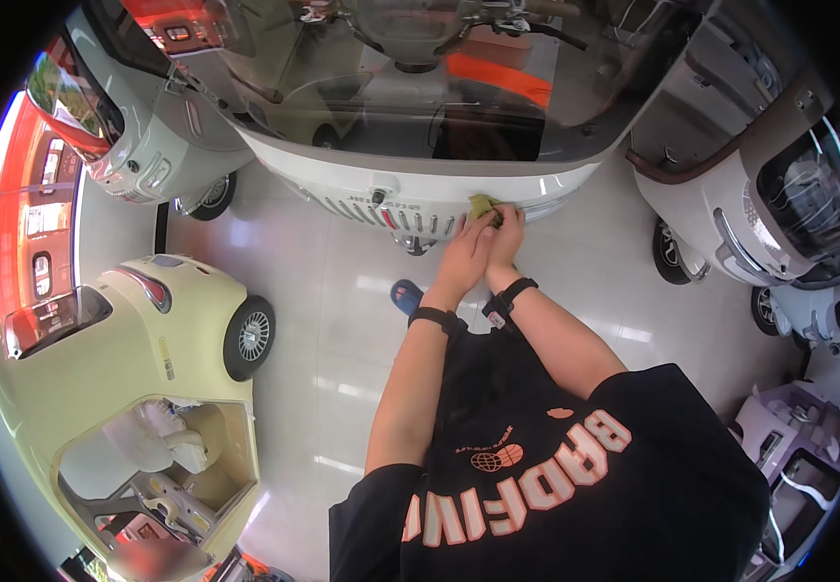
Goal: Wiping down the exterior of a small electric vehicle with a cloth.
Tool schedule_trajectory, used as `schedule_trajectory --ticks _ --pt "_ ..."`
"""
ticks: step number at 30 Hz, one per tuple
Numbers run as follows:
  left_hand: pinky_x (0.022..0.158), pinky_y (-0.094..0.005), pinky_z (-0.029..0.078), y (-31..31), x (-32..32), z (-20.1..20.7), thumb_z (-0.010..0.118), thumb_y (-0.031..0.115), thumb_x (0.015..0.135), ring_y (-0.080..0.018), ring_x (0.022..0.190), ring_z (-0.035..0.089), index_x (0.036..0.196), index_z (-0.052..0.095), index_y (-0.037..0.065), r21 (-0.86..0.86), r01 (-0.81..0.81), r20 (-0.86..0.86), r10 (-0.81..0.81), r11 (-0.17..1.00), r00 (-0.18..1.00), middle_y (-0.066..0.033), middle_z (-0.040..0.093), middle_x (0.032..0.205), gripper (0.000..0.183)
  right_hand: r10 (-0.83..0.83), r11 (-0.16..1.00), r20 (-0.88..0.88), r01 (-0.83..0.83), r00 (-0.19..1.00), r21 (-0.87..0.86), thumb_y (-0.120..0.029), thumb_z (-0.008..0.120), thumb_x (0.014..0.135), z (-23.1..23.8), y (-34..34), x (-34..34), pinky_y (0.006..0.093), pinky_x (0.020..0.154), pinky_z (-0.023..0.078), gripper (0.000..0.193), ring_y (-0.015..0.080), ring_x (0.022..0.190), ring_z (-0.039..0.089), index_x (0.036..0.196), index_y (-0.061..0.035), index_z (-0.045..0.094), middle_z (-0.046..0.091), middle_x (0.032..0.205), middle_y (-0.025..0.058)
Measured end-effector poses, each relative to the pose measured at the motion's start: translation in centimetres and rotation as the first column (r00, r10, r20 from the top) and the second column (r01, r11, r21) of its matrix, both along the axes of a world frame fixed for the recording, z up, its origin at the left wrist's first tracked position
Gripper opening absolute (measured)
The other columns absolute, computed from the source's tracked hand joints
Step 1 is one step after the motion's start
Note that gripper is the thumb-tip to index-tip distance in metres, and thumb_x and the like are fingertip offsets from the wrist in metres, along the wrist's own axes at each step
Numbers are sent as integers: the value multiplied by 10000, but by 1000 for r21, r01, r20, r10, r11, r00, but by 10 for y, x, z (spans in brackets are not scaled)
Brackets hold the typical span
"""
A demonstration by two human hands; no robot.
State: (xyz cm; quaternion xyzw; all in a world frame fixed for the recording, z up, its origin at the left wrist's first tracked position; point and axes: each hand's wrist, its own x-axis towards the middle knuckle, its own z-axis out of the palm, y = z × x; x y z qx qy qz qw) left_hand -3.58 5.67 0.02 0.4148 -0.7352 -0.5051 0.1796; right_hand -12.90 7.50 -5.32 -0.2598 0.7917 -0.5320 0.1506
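Note:
A small yellow-green cloth (480, 204) is bunched between my two hands, close against the front of a white three-wheeled vehicle (333, 179). My left hand (465, 256) is closed on it from the left side. Beside it and touching it, my right hand (506, 239) has its fingers curled round the other side of the cloth. Part of the cloth is hidden under my fingers. Just left of my hands, the panel carries a row of slots and a dark round knob (378, 197). Dark bands circle both of my wrists.
A pale yellow small vehicle (129, 359) stands at the left, with a grey one (163, 145) behind it. Another white vehicle (759, 194) is at the right, near a lilac one (798, 436). A blue slipper (405, 296) shows on the tiled floor (323, 330).

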Motion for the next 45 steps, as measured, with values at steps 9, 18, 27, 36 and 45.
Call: schedule_trajectory --ticks 9,18,27,36,45 --pt "1248 -437 333 -63 136 -17 417 401 1128 -445 1517 417 1597 462 51 305 -70 -65 94 950 993 -246 492 1604 587 -93 994 42 90 995 55 -28 706 800 -8 -71 142 418 869 536 251 382 995 656 1049 -21 736 648 1084 173" --pt "1250 -397 322 -111 256 -32 445 434 1120 -370 1525 435 1621 404 7 367 29 -49 -12 930 999 -265 474 1616 659 -51 995 434 7 899 103 -34 653 807 -43 -99 242 430 827 580 270 352 906 752 1041 11 780 776 1024 218" --pt "1228 -393 356 -104 189 6 500 489 1090 -376 1488 488 1593 484 82 414 317 -39 -331 853 943 -236 542 1569 647 -366 862 722 507 587 25 -31 579 908 -40 -62 169 414 782 583 295 295 871 717 1168 44 695 736 1007 161" --pt "1218 -353 361 -89 78 37 548 400 1108 -301 1488 481 1588 483 38 374 380 -388 -230 846 892 -222 530 1586 605 -457 801 264 523 849 -291 -21 533 938 22 -68 63 380 844 570 278 266 946 682 1188 62 621 687 1094 181" --pt "1241 -389 335 -114 89 52 553 321 1109 -332 1538 416 1555 513 4 369 173 -414 -5 913 910 -242 351 1701 549 -229 973 -150 222 962 -63 -133 652 957 31 -106 98 423 890 533 238 368 1042 652 1149 7 649 644 1143 198"
